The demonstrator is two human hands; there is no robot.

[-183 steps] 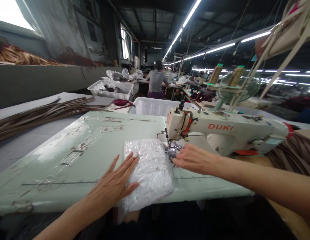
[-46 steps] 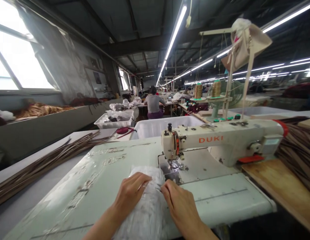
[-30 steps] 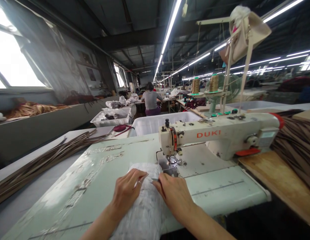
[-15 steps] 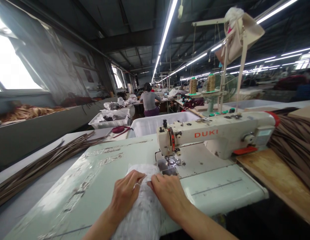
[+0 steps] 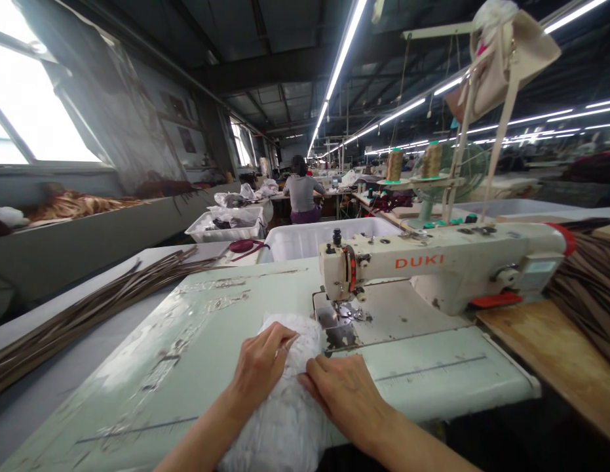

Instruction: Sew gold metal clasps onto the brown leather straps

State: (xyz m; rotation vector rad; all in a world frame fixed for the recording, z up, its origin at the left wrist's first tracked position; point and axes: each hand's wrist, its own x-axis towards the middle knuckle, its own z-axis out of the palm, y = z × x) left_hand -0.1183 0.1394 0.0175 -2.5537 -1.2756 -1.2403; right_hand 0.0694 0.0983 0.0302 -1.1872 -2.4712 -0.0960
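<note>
At the left of the frame, brown straps [image 5: 88,311] lie in a long bundle beside the slanting left edge of the pale green tabletop [image 5: 275,288]. A broad stretch of that surface separates this edge from the left hand [image 5: 263,364], low centre, its thumb and fingers pinched on the white plastic-wrapped package [image 5: 295,419]. The package lies at bottom centre, its lower end running to the frame's bottom edge. The right hand [image 5: 348,396] rests at the package's right side, fingers curled in; whether they grip the film cannot be told. Just above, the sewing machine [image 5: 462,259] stands near the package's upper right corner, leaving a narrow gap. Rightward, the tabletop's front edge runs to a rounded corner beside a wooden board [image 5: 545,354].
</note>
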